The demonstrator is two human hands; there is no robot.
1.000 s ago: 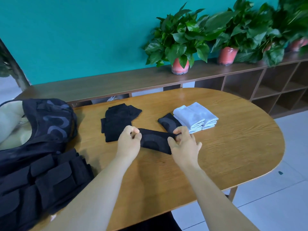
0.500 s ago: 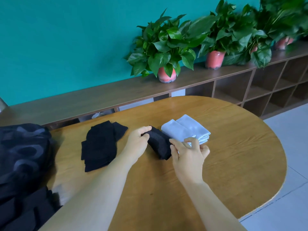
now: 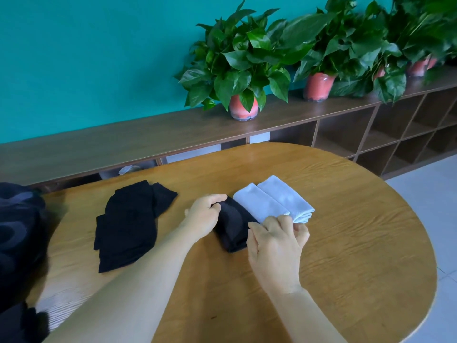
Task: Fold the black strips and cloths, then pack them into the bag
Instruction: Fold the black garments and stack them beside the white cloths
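Folding one black strip [image 3: 233,225] at mid-table, by the look of the single head view: lies doubled into a short thick bundle on the wooden table [image 3: 346,243], touching the near edge of the folded white cloths [image 3: 274,199]. Gripped on its left end by the left hand [image 3: 204,216], fingers curled over the top of the fold and thumb tucked beneath. Pinched at its right edge by the right hand [image 3: 274,246], fingers curled in, though exactly how much fabric sits between them cannot be told from behind the knuckles. Neither hand spread wide; both closed narrow on the same strip.

Resting well to the left, a flat stack of black strips [image 3: 131,224], apparently folded already and untouched. Showing only in part at the far left edge, a dark padded bag [image 3: 19,233], its opening not visible. Standing along the wooden shelf [image 3: 148,134] behind, several potted plants [image 3: 242,70].

Judged as mid-task: folding of this strip nearly finished, packing not yet begun. Calling next, probably, for pressing the bundle flat so it keeps its crease, then setting it on or beside the black stack. Worth minding the springy fabric, likely to unroll once released, and the white cloths just beside, easily nudged out of square.
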